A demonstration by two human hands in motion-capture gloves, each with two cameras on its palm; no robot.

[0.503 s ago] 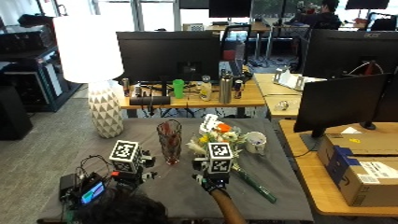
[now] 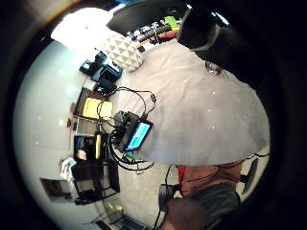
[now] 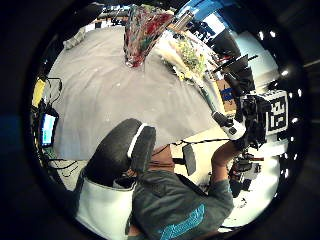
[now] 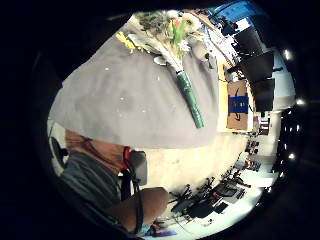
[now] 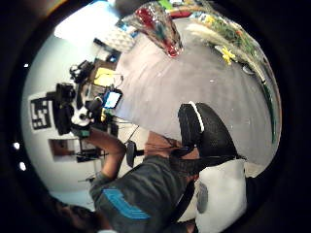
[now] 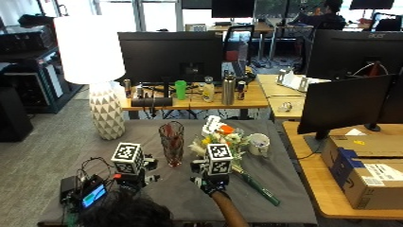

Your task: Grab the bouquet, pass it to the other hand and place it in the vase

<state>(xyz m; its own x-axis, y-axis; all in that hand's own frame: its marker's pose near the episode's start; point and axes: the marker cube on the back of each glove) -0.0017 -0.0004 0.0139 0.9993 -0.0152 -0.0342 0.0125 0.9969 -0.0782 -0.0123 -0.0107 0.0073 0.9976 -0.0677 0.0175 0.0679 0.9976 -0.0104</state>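
Observation:
The bouquet lies on the grey table cloth, its flowers near the vase and its green wrapped stem pointing toward the front right. The glass vase stands upright left of the flowers. My right hand hovers just in front of the bouquet, beside the stem, and holds nothing. My left hand hovers in front of and left of the vase, also without anything in it. The right little finger side palm view shows the bouquet lying below that palm. The left thumb side palm view shows the vase with the bouquet beyond it.
A white mug stands right of the flowers. A tall lamp with a patterned base stands at the table's back left. A small screen device with cables sits at the front left corner. Behind the table is a desk with monitors and bottles.

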